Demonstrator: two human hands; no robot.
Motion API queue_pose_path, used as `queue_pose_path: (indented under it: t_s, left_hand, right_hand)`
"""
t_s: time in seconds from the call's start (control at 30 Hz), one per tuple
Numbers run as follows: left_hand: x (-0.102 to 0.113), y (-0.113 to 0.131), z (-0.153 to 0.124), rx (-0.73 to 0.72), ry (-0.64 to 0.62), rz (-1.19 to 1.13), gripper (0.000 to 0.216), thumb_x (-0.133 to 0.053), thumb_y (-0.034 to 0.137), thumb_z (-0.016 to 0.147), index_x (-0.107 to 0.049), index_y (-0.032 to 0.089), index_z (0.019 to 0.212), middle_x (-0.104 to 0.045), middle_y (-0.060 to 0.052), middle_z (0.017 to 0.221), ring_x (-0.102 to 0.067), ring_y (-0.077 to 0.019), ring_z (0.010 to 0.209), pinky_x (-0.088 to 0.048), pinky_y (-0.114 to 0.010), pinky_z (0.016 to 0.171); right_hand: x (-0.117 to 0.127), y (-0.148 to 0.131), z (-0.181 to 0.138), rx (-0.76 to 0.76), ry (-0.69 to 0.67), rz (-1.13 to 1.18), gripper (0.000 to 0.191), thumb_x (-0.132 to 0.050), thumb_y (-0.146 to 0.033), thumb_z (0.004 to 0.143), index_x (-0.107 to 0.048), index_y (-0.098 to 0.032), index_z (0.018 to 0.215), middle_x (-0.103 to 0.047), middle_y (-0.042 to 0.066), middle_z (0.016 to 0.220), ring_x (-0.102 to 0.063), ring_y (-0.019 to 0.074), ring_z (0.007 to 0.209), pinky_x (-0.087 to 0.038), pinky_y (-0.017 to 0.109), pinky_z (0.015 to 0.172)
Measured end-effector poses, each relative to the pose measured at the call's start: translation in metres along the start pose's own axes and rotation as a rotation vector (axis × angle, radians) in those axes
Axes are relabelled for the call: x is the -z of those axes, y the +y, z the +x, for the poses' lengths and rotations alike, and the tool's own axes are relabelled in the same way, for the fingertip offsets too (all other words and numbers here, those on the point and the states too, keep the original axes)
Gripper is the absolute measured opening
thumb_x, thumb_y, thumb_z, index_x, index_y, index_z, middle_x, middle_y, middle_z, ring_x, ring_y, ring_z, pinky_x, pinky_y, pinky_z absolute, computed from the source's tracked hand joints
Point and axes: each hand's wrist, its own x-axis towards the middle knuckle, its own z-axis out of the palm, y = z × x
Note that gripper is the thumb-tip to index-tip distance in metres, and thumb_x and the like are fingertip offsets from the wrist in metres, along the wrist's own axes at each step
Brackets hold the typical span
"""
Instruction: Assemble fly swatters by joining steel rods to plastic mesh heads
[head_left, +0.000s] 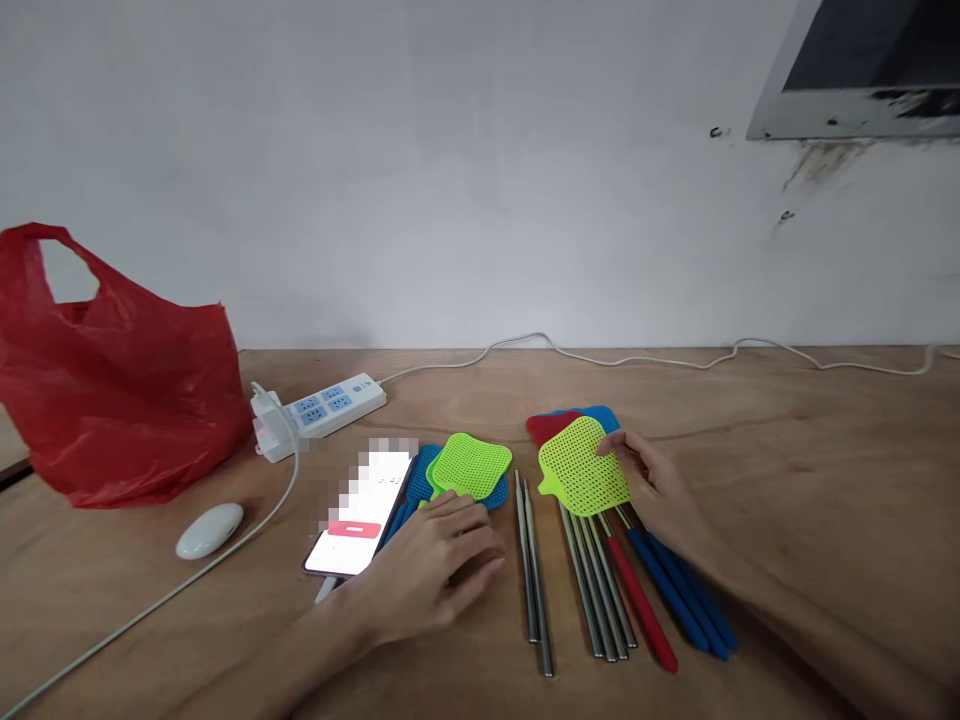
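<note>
My right hand [651,482] pinches a yellow-green fly swatter head [583,468] by its right edge, thumb and fingers closed on it. The head is tilted above the other swatters, with its short socket pointing left. Behind it show a red swatter head [549,426] and a blue one [602,415]. My left hand [442,560] is low over the table, thumb apart from the loosely bent fingers, apparently holding nothing. Its fingertips are at the lower edge of a green swatter head [471,466], which lies on another green one and blue ones [498,492].
Two metal rods [529,560] lie between my hands. Several more rods [596,590], a red handle [642,605] and blue handles [675,590] lie rightward. At left are a lit phone [367,500], white case [210,530], power strip [330,410] and red bag [135,400].
</note>
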Motion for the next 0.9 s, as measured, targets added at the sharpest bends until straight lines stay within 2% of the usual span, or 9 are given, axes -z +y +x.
queue_pose_path:
  t_s: [0.1,0.2,0.3,0.37,0.47,0.53,0.7,0.8,0.9]
  left_hand:
    - [-0.002,-0.006,-0.001,0.12,0.024,0.17,0.028,-0.043,0.025,0.1,-0.062,0.018,0.082,-0.065,-0.005,0.076,-0.06,-0.0203,0.071,-0.043,-0.032,0.066]
    - [-0.003,-0.017,-0.003,0.235,-0.029,0.334,0.037,-0.043,0.033,0.101,-0.058,0.019,0.071,-0.063,-0.003,0.065,-0.06,-0.0206,0.06,-0.036,-0.03,0.055]
    - [-0.002,-0.023,-0.006,0.252,-0.075,0.358,0.038,-0.046,0.036,0.099,-0.059,0.02,0.068,-0.062,-0.002,0.059,-0.059,-0.0206,0.053,-0.028,-0.029,0.05]
    - [-0.001,-0.022,-0.007,0.249,-0.095,0.358,0.037,-0.048,0.036,0.099,-0.06,0.02,0.067,-0.062,-0.002,0.058,-0.059,-0.0203,0.052,-0.026,-0.029,0.049]
    - [0.0,-0.017,-0.007,0.252,-0.123,0.348,0.036,-0.052,0.036,0.097,-0.059,0.021,0.065,-0.061,-0.001,0.057,-0.059,-0.02,0.052,-0.024,-0.029,0.049]
    - [0.0,-0.014,-0.007,0.262,-0.14,0.339,0.036,-0.054,0.037,0.095,-0.058,0.021,0.064,-0.06,-0.001,0.056,-0.058,-0.0198,0.051,-0.023,-0.029,0.049]
    - [-0.001,-0.01,-0.004,0.272,-0.134,0.268,0.035,-0.056,0.035,0.092,-0.055,0.02,0.061,-0.058,0.0,0.054,-0.056,-0.0171,0.05,-0.023,-0.029,0.049]
    - [0.001,-0.007,-0.003,0.24,-0.098,0.114,0.033,-0.054,0.034,0.094,-0.053,0.02,0.064,-0.059,0.001,0.059,-0.054,-0.0152,0.053,-0.029,-0.027,0.051]
    - [0.004,0.001,-0.002,0.164,-0.071,-0.09,0.025,-0.05,0.033,0.099,-0.056,0.02,0.079,-0.064,-0.001,0.074,-0.059,-0.016,0.065,-0.039,-0.026,0.058]
  right_hand:
    - [0.001,0.008,0.003,0.014,0.002,-0.103,0.027,-0.032,-0.027,0.097,-0.057,-0.022,0.087,-0.054,-0.001,0.065,-0.047,0.0168,0.052,-0.035,0.028,0.052]
    - [0.005,0.011,0.007,0.039,-0.029,-0.214,0.022,-0.039,-0.023,0.093,-0.059,-0.022,0.087,-0.057,0.0,0.065,-0.049,0.0177,0.053,-0.031,0.029,0.053]
    - [0.009,0.009,0.007,0.074,-0.05,-0.331,0.014,-0.049,-0.022,0.089,-0.062,-0.022,0.092,-0.066,0.006,0.087,-0.057,0.0219,0.068,-0.031,0.03,0.056]
    - [0.01,0.006,0.006,0.117,-0.064,-0.464,0.015,-0.05,-0.022,0.089,-0.062,-0.021,0.099,-0.066,0.01,0.101,-0.06,0.0251,0.077,-0.032,0.031,0.056]
    - [0.008,0.004,0.002,0.203,-0.076,-0.665,0.018,-0.049,-0.023,0.091,-0.062,-0.019,0.103,-0.064,0.014,0.11,-0.062,0.0287,0.087,-0.038,0.034,0.057]
    - [0.007,0.003,0.0,0.264,-0.072,-0.721,0.018,-0.05,-0.021,0.091,-0.062,-0.018,0.104,-0.063,0.016,0.114,-0.061,0.0313,0.094,-0.044,0.037,0.065]
    - [0.004,-0.003,-0.002,0.429,-0.129,-0.567,0.025,-0.048,-0.008,0.085,-0.061,-0.019,0.103,-0.063,0.014,0.117,-0.058,0.0309,0.102,-0.045,0.047,0.088]
    - [0.003,-0.01,-0.005,0.466,-0.183,-0.415,0.025,-0.048,-0.005,0.084,-0.061,-0.021,0.099,-0.065,0.011,0.112,-0.058,0.0288,0.102,-0.045,0.046,0.09]
    - [0.001,-0.014,-0.008,0.449,-0.199,-0.333,0.024,-0.048,-0.004,0.085,-0.061,-0.022,0.094,-0.066,0.009,0.104,-0.059,0.0283,0.1,-0.046,0.045,0.089]
